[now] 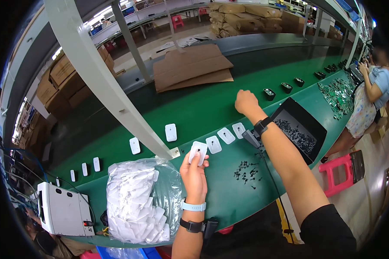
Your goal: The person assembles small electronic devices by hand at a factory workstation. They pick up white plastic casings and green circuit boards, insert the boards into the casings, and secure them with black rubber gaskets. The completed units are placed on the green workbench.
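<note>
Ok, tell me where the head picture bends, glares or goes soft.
Head view: the white post and green conveyor curve with the fisheye, and black corners ring the frame; windows at upper left blow out, with glare on the clear bag of white parts; the left hand with its white plate is sharp, the right hand slightly soft.

A big workroom with a long green table

The green table (212,108) runs far across the room, and a white metal post (103,82) leans over it. Flat brown cardboard sheets (192,67) lie on the far side. Brown boxes (60,82) are piled up on the left, and fat brown sacks (242,17) sit at the back. A pink stool (339,172) stands on the pale floor (376,172). Bright ceiling lights (101,15) shine above.
</note>
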{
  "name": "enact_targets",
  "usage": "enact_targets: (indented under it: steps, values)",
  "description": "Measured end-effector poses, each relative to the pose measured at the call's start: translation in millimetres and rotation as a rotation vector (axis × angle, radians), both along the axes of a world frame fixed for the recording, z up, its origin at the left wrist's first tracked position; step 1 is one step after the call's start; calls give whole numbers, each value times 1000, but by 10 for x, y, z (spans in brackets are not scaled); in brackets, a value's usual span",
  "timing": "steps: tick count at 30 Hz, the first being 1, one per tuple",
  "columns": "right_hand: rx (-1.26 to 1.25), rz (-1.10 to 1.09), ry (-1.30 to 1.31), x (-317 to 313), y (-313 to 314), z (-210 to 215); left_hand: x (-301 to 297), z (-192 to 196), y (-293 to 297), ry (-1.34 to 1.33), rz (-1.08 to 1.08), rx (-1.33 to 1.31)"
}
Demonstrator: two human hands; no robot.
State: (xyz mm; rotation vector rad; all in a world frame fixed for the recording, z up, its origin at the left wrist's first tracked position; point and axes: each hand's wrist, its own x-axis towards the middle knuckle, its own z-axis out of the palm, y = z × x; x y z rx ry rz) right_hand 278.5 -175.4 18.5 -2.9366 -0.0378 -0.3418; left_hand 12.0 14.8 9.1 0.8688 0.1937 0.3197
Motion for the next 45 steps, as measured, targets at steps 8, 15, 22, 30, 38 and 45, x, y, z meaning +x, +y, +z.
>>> enact_targets:
  steps: [8, 15, 22, 30, 38, 45]
  values:
    - [1082, 824, 421, -1178, 104, 554, -29, -23, 84, -13, -107, -228]
    - [1302, 886, 662, -1743, 34, 244, 10, -55, 22, 57, -128, -219]
    - [1326, 826, 426, -1808, 61, 177, -72, 121, -115, 46, -98, -53]
    - [1259, 790, 458, -1849, 76, 241, -114, 20, -175, 85, -76, 116]
    - [1225, 796, 393, -1833, 46, 248, -108, 7, -158, 15, -85, 249]
    - [1319, 807, 483, -1810, 37, 233, -121, -7, -140, 18, -98, 217]
